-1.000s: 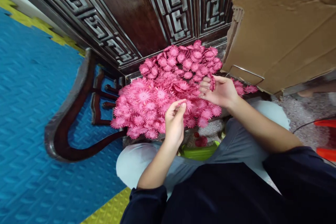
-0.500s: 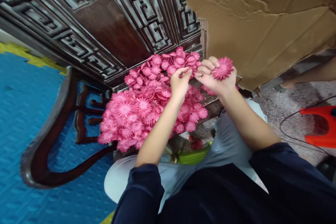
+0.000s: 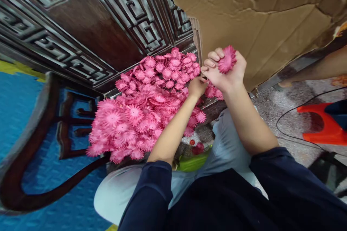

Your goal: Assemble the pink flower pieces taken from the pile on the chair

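Observation:
A heap of pink paper flowers [image 3: 141,115] lies on the seat of a dark carved wooden chair [image 3: 81,43] in front of me. My right hand [image 3: 225,74] is raised at the heap's far right edge and is closed around one pink flower [image 3: 227,60]. My left hand [image 3: 197,86] sits just left of it, fingertips pinched together and touching my right fingers over the heap. What the left fingers pinch is too small to tell.
A large brown cardboard sheet [image 3: 257,14] leans at the upper right. A blue foam mat [image 3: 16,115] covers the floor on the left. An orange plastic stool [image 3: 322,126] and a black cable [image 3: 284,119] lie on the speckled floor at right, near another person's leg [image 3: 314,70].
Both hands rose from the middle of the heap to its far right edge and came together. The flower in my right hand turned from flat and facing me to tucked in the fist.

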`<state>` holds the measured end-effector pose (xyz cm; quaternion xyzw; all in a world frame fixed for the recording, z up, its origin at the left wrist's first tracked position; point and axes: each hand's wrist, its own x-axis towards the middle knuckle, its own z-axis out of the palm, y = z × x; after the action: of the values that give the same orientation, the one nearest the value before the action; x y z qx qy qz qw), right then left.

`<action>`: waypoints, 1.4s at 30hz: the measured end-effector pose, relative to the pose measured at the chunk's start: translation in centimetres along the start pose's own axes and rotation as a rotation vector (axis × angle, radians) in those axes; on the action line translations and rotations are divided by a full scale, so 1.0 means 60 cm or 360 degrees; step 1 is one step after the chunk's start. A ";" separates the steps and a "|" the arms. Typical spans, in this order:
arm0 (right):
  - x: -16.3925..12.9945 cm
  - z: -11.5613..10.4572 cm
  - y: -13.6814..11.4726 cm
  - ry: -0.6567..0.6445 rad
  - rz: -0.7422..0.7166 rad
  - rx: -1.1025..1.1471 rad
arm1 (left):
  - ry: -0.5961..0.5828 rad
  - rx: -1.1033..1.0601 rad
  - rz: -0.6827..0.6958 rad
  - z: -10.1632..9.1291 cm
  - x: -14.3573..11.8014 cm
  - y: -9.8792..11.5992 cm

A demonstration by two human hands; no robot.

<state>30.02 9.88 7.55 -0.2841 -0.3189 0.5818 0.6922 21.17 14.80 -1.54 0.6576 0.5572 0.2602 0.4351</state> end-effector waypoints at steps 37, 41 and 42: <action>-0.128 0.086 0.215 -0.0659 -0.1073 -0.1675 | 0.0831 0.0487 0.0798 -0.267 -0.335 -0.102; -0.130 0.079 0.226 -0.0688 -0.0791 -0.1570 | 0.0948 0.0450 0.0754 -0.264 -0.330 -0.110; -0.131 0.078 0.227 -0.0712 -0.0792 -0.1582 | 0.0953 0.0392 0.0712 -0.263 -0.328 -0.110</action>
<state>16.94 4.42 -0.77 -0.3612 -0.7477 0.2290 0.5079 -0.01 0.38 3.20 0.7052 0.5295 0.4601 0.1035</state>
